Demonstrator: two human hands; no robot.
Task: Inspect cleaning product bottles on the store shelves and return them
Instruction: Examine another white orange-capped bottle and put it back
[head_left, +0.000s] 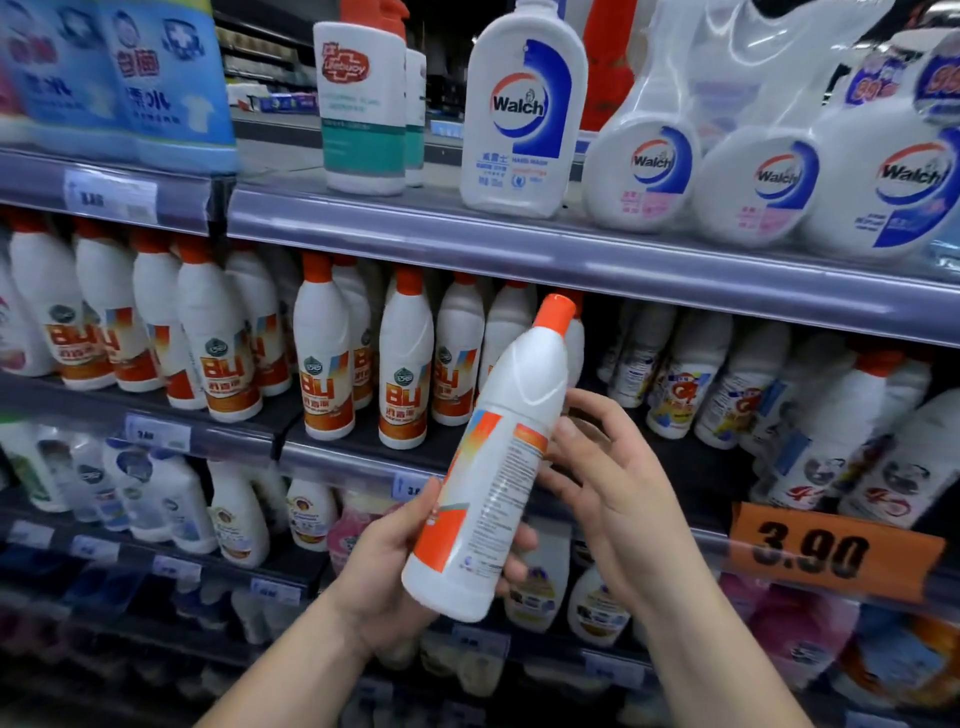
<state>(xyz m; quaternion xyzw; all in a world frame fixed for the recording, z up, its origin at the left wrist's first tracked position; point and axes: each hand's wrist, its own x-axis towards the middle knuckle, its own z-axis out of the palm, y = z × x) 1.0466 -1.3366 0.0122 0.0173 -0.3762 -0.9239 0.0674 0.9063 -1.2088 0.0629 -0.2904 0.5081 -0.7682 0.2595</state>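
A white bottle with an orange cap (498, 457) is tilted in front of the shelves, its printed back label turned toward me. My left hand (395, 566) grips its lower body from below and behind. My right hand (618, 488) touches the label's right side with relaxed, spread fingers. A row of matching orange-capped bottles (322, 353) stands upright on the middle shelf, with a gap behind the held bottle.
The top shelf (519, 249) carries Walch hand wash bottles (519, 109) and refill packs (769, 182). Other white bottles (727, 384) fill the right of the middle shelf. An orange 3.90 price tag (831, 551) hangs at right. Lower shelves hold more bottles (171, 504).
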